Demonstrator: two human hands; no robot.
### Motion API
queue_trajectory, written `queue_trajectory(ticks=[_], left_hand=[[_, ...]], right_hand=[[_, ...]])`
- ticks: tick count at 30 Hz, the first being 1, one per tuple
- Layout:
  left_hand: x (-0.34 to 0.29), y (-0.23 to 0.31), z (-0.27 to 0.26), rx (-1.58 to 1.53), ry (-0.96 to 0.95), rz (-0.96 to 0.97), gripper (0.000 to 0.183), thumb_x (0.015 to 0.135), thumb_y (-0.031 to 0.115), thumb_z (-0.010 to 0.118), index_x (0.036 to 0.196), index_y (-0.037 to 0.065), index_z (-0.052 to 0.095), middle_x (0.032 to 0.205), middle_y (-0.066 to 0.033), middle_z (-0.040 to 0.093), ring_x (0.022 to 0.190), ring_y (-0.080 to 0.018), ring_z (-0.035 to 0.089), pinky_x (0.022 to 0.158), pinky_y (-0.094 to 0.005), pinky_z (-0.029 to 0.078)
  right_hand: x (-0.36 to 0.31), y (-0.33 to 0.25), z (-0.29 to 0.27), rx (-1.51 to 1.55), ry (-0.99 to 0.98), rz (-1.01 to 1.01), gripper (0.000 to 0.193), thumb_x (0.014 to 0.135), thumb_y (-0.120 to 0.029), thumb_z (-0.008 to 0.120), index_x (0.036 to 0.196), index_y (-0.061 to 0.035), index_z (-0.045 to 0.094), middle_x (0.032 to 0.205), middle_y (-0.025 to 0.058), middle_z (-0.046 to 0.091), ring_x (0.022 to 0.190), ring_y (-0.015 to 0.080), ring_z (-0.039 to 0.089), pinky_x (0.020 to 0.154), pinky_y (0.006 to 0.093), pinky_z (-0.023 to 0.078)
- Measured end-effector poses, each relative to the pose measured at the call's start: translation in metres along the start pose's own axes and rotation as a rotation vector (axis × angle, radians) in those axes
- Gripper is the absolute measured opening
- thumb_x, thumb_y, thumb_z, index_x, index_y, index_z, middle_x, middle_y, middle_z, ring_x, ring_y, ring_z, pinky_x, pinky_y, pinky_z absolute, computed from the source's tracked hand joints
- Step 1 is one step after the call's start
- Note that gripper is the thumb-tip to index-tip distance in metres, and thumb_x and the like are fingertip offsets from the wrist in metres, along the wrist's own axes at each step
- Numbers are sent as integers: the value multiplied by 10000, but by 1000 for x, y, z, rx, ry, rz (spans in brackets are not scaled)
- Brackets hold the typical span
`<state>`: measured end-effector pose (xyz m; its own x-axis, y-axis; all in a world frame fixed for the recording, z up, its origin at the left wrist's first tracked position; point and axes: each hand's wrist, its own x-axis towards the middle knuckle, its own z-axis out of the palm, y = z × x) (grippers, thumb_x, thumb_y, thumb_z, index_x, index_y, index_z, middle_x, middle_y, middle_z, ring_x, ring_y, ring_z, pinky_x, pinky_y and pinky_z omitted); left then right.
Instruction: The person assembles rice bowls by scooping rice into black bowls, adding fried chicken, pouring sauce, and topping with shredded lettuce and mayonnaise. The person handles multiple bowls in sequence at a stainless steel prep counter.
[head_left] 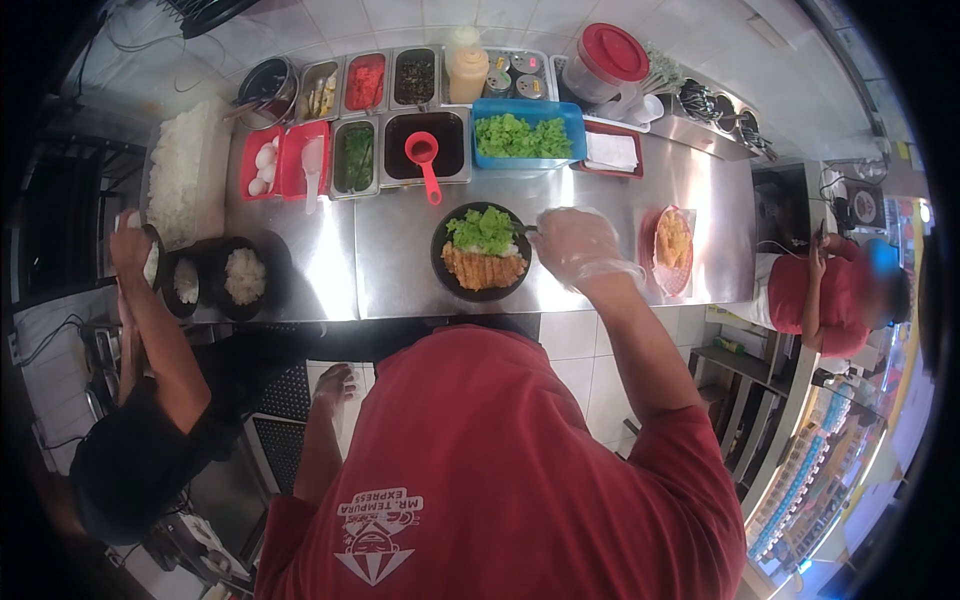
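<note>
A round black bowl (pixel 482 292) holds sliced breaded cutlet (pixel 484 268), green lettuce (pixel 482 231) and a little white rice beside them. At its right rim is my right hand (pixel 580 245), in a clear plastic glove. Its fingers are closed round something thin and dark that points at the lettuce; what it is, I cannot make out. My left hand (pixel 336 384), also gloved, hangs low beside my body, below the counter edge. Its fingers look loosely apart and nothing shows in them.
Behind the bowl stand a blue tub of lettuce (pixel 545 160), a sauce pan with a red ladle (pixel 421 150) and several topping trays. A lined red basket of fried food (pixel 673 250) sits right. At left, a co-worker's hand (pixel 130 240) is near bowls of rice (pixel 245 275). Another person stands far right.
</note>
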<state>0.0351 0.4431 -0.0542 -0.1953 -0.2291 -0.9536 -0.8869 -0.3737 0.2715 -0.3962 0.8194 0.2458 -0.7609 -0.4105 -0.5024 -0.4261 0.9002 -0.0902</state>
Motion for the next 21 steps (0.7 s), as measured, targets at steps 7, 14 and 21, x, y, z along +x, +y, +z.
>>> queue_trajectory(ticks=[7, 14, 21], left_hand=[[12, 16, -7, -38, -95, 8, 403, 998, 309, 643, 1373, 163, 612, 1070, -40, 677, 882, -234, 653, 758, -388, 507], [14, 20, -13, -10, -60, -9, 368, 1000, 305, 632, 1344, 173, 629, 1067, -26, 679, 879, -222, 649, 757, -401, 505], [27, 19, -27, 40, -15, -16, 343, 1000, 303, 657, 1328, 206, 636, 992, -14, 661, 804, -204, 649, 681, -373, 503]], right_hand=[[30, -29, 12, 11, 20, -28, 339, 970, -367, 625, 965, -58, 765, 978, 194, 754, 971, 375, 721, 886, 476, 552], [8, -28, -17, 85, 85, -21, 365, 969, -389, 638, 973, -40, 746, 926, 199, 736, 937, 387, 709, 856, 505, 532], [-11, -19, -4, 139, 52, 50, 350, 968, -364, 622, 957, -34, 736, 915, 204, 730, 925, 393, 705, 845, 512, 526]])
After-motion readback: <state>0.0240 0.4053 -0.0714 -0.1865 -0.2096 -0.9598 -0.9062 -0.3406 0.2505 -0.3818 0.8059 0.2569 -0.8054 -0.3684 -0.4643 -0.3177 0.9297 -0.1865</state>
